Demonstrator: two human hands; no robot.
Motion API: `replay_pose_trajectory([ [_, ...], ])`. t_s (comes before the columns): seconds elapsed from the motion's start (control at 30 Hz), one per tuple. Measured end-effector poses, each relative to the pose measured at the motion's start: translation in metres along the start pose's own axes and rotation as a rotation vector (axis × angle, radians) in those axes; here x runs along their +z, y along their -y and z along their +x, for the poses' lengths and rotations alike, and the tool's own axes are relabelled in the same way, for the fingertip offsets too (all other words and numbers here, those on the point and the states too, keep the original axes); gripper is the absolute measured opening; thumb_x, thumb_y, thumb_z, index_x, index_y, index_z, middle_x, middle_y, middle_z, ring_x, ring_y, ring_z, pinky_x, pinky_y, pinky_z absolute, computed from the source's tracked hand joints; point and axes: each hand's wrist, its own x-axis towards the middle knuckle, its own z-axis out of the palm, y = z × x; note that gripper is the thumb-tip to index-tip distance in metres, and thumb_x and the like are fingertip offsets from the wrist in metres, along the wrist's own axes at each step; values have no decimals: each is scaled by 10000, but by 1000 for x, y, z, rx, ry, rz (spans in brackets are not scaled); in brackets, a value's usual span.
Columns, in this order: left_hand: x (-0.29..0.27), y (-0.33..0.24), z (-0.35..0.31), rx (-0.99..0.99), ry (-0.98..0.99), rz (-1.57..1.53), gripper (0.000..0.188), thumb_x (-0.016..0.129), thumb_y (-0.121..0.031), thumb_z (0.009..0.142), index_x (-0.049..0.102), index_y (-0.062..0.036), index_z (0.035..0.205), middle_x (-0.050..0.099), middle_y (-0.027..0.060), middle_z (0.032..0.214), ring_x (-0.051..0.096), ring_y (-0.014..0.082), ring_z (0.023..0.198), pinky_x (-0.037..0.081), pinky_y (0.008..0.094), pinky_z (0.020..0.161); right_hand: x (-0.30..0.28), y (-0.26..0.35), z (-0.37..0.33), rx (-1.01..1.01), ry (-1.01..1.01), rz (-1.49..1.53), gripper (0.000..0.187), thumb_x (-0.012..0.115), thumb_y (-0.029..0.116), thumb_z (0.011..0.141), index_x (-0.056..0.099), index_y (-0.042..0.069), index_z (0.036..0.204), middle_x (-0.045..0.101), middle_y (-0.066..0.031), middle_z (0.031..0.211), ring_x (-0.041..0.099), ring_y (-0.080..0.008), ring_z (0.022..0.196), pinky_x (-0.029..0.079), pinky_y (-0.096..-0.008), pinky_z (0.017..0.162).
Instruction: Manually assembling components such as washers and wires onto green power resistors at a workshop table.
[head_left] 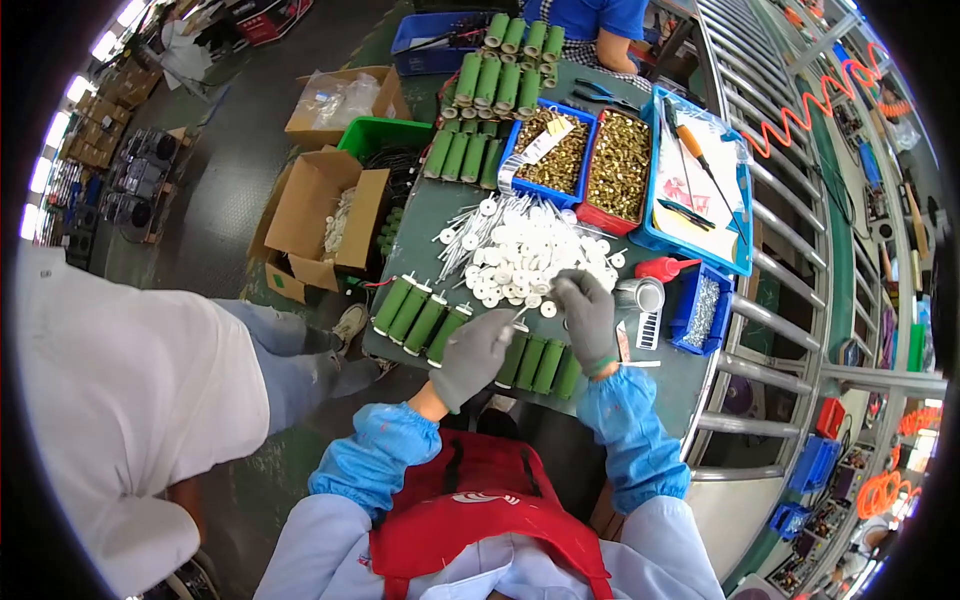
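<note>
My left hand (472, 358), in a grey glove, is closed in a pinch on a thin metal rod (519, 316) that points up from its fingertips. Close beside it, my grey-gloved right hand (588, 318) has thumb and fingers pressed together at the near edge of the pile of white round washers (530, 245). What those right fingers hold is too small to make out. Several green tubes (408, 312) with white end pieces lie in a row left of my left hand. More green tubes (545, 366) lie between and below my hands. Loose metal rods (468, 238) lie along the pile's left side.
Beyond the pile stand a blue bin (548, 165) and a red bin (618, 170) of brass parts, with stacked green tubes (490, 85) beside them. A blue tray (700, 180) holds tools. A roller conveyor (765, 320) runs along the right; a person (140, 400) stands left.
</note>
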Motion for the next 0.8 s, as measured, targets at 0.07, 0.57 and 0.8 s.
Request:
replay_pose_trajectory([
  [0.07,2,3,-6,-133,31,-102,198,522,-140,962,609,-19,1093,672,169,915,662,318,792,528,392,740,-24,-19,40,-375,-276,-377,217,600,135,885,668,6,1046,686,-186,880,683,-284,821,512,-364,763],
  [0.57,-25,8,-26,-332,99,-332,202,499,-134,984,581,-5,1115,643,82,819,584,128,645,492,278,592,-41,-19,117,-193,-153,-1262,280,624,235,800,708,155,1054,634,-121,1090,589,-341,1051,488,-463,867],
  [0.8,-35,3,-4,-371,136,-272,169,539,-107,950,607,-13,1073,655,105,793,623,179,641,513,319,619,-12,-7,132,66,-160,-1242,369,567,461,871,736,163,1008,692,-131,1050,627,-345,1021,479,-487,878],
])
